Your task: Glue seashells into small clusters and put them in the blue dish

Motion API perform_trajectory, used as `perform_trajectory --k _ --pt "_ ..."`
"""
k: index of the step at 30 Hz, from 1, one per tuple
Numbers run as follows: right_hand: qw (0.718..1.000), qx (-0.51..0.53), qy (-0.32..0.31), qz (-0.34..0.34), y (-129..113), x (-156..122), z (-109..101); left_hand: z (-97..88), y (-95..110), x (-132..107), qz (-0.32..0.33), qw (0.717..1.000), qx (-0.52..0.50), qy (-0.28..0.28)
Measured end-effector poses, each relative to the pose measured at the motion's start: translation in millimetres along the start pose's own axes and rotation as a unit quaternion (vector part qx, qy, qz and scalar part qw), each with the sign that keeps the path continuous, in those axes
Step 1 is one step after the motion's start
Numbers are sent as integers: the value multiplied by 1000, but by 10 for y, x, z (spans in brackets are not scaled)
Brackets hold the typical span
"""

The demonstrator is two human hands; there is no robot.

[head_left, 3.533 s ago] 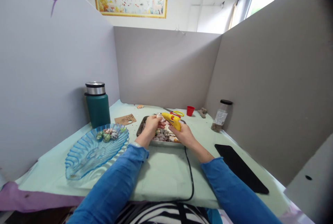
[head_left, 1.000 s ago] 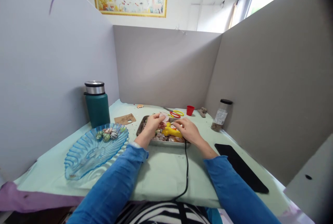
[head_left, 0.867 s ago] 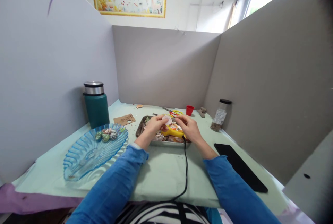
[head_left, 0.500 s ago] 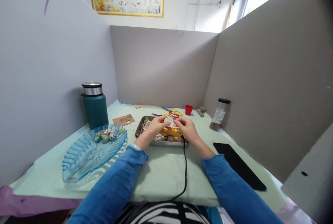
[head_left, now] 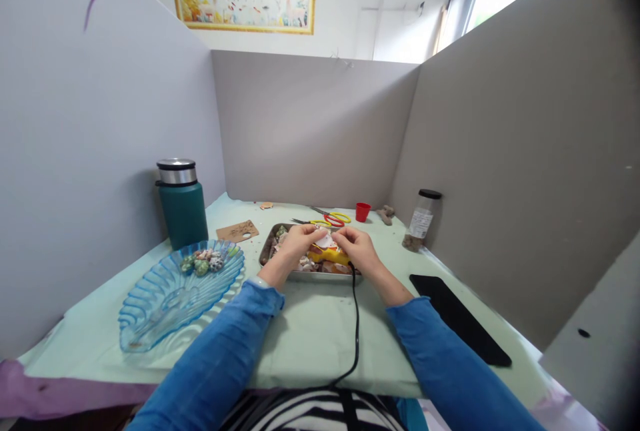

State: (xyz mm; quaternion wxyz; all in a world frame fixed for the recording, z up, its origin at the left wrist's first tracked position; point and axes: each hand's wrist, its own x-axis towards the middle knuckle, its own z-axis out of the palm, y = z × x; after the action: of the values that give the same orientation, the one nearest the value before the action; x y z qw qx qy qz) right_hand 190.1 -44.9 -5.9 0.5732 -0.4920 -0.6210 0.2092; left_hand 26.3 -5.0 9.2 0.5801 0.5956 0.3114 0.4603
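Note:
Both hands are over a shallow metal tray [head_left: 300, 276] filled with seashells and small pieces. My left hand [head_left: 299, 244] has its thumb and fingers pinched at the edge of a thin white shell [head_left: 327, 241]. On the other side of that shell, my right hand [head_left: 359, 247] is closed in a pinch; whatever its fingertips hold is too small to make out. Below the hands a yellow glue gun [head_left: 327, 255] lies across the tray, and its black cord [head_left: 357, 324] runs down to the table's front edge.
A blue glass dish [head_left: 170, 304] holding several small shells stands left, before a green bottle [head_left: 183, 214]. Behind the tray lie scissors [head_left: 335, 219], a red cup [head_left: 363, 211] and a brown card [head_left: 237, 231]. A jar [head_left: 423, 221] and black mat [head_left: 457, 317] are right.
The white shell has tilted and dropped slightly between my hands, showing less of its round face. My fingers have shifted a little; the arms stay nearly in place.

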Motion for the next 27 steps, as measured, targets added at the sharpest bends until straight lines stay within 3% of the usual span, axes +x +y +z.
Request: perform_trajectory --k 14,24,27 --pt "998 49 -22 32 -14 -5 -22 -96 -23 37 25 999 25 -36" --pt "999 26 11 18 46 19 2 35 37 -56 12 1000 -3 -28" --pt "1000 -17 -2 2 2 -13 16 20 6 -50 4 1000 -17 -3"
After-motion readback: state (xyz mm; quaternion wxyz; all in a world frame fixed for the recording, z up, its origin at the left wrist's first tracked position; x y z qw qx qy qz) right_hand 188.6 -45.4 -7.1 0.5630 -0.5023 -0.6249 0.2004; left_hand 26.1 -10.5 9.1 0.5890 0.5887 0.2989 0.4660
